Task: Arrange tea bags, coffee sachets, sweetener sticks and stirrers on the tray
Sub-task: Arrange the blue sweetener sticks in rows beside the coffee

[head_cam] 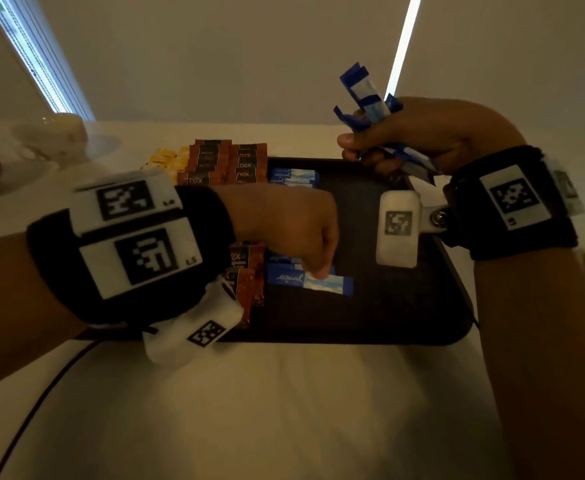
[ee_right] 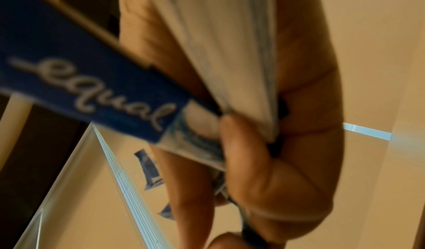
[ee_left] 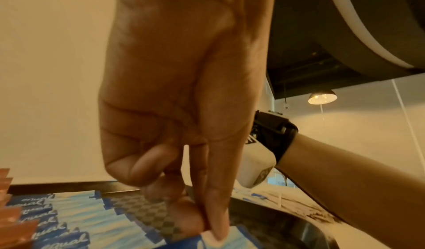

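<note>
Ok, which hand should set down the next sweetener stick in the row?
Probably left. The left hand already has fingers on the nearest stick on the tray; the right hand grips the spare bundle.

The white counter (head_cam: 284, 410) carried a black tray (head_cam: 405, 306) at centre, with yellow packets (head_cam: 166, 161) at eleven o'clock.

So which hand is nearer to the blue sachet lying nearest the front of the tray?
Left. The left hand touches that blue sachet; the right hand is raised beyond the tray's far edge.
</note>
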Available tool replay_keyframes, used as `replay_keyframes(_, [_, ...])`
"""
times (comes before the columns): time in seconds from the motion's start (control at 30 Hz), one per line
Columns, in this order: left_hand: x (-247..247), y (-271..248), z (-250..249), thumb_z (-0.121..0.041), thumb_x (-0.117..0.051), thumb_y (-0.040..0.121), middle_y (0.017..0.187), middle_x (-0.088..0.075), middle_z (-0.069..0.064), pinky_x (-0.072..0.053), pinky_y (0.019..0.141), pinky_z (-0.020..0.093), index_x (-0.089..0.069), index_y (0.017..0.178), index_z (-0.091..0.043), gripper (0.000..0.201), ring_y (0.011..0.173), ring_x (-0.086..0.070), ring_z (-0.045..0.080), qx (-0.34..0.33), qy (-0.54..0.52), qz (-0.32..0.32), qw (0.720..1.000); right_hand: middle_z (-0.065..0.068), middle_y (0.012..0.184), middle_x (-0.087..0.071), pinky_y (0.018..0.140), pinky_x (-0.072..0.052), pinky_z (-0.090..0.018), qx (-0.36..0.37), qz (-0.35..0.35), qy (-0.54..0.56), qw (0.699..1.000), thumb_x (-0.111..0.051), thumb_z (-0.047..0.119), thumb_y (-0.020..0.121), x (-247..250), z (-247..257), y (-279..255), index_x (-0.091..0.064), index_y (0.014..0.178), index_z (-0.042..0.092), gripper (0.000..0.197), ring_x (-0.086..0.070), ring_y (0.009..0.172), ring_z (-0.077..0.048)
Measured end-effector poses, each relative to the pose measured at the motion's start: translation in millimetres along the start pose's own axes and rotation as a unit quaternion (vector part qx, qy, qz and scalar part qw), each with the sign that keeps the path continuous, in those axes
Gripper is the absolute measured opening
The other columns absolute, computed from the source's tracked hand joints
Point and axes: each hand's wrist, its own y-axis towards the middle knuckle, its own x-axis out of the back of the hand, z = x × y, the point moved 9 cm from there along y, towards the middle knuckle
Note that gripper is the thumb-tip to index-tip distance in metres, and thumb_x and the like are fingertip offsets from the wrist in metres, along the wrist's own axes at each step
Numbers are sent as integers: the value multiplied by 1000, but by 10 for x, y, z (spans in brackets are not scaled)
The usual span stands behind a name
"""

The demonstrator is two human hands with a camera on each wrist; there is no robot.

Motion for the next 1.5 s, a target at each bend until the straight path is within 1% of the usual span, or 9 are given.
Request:
replay_keyframes(0.27, [-8, 50, 119, -17, -63, 88, 74, -51, -16, -42, 55, 6, -70, 95, -8, 13, 66, -53, 3, 10, 69, -53, 996, 3, 63, -57, 38, -36, -10, -9, -4, 7, 1000, -56, 13, 89, 14, -14, 5, -52, 78, 14, 12, -41, 44, -3])
replay_keyframes(0.43, [-6, -85, -109, -22, -58, 91, 79, -46, -20, -40, 69, 9, -68, 97, -19, 12, 88, -56, 3, -53, 131, -82, 987, 4, 59, -57, 38, -36, -10, -8, 6, 15, 1000, -56, 12, 89, -4, -9, 12, -52, 77, 14, 13, -40, 45, -3])
replay_keyframes(0.6, [-393, -145, -128, -30, -46, 98, 132, -46, -3, -33, 91, 17, -55, 126, -23, 30, 121, -44, 10, -39, 214, 0, 976, 4, 58, -56, 37, -36, -10, -6, 13, 32, 999, -55, 11, 90, -11, -14, 18, -52, 79, 13, 12, -40, 43, -2])
replay_keyframes(0.73, [-627, -232, -49, -33, -40, 100, 145, -32, 0, -26, 101, 20, -40, 139, -21, 41, 132, -34, 12, -33, 239, -3, 970, 4, 58, -57, 38, -36, -11, -1, 7, 32, 999, -57, 10, 89, -1, -13, 26, -53, 78, 14, 13, -41, 44, -2])
replay_keyframes(0.9, [-559, -338, 42, -39, -39, 99, 142, -32, -7, -22, 87, 9, -40, 136, -26, 39, 125, -37, 5, -17, 201, -75, 977, 3, 61, -57, 37, -37, -10, -7, 9, 27, 1000, -56, 10, 89, -18, -13, 31, -53, 80, 13, 10, -43, 43, -3])
replay_keyframes(1.0, [-439, -339, 4, -37, -41, 98, 139, -34, -3, -33, 90, 15, -42, 135, -23, 39, 120, -43, 10, -6, 197, -112, 974, 3, 61, -57, 37, -36, -10, -9, 15, 29, 999, -55, 10, 90, -35, -13, 27, -52, 80, 14, 11, -42, 44, -3])
replay_keyframes(1.2, [-509, -308, 117, -35, -43, 99, 132, -44, -2, -24, 81, 9, -49, 126, -18, 33, 119, -45, 9, 24, 168, -84, 982, 3, 61, -57, 37, -36, -10, -11, 16, 33, 999, -55, 10, 90, -34, -19, 32, -53, 82, 13, 9, -42, 44, -2])
replay_keyframes(1.3, [-548, -268, 76, -33, -41, 100, 137, -41, -1, -28, 90, 13, -46, 131, -16, 36, 123, -42, 11, 18, 164, -70, 984, 3, 60, -57, 37, -36, -10, -13, 17, 35, 999, -54, 10, 90, -36, -27, 37, -52, 83, 13, 8, -42, 43, -2])
replay_keyframes(1.5, [-608, -227, 197, -34, -40, 100, 148, -28, -2, -14, 96, 16, -36, 141, -17, 44, 133, -30, 11, 51, 166, -42, 984, 0, 66, -55, 37, -37, -9, -19, 15, 40, 999, -54, 10, 90, -42, -28, 42, -53, 86, 13, 5, -43, 43, -3])
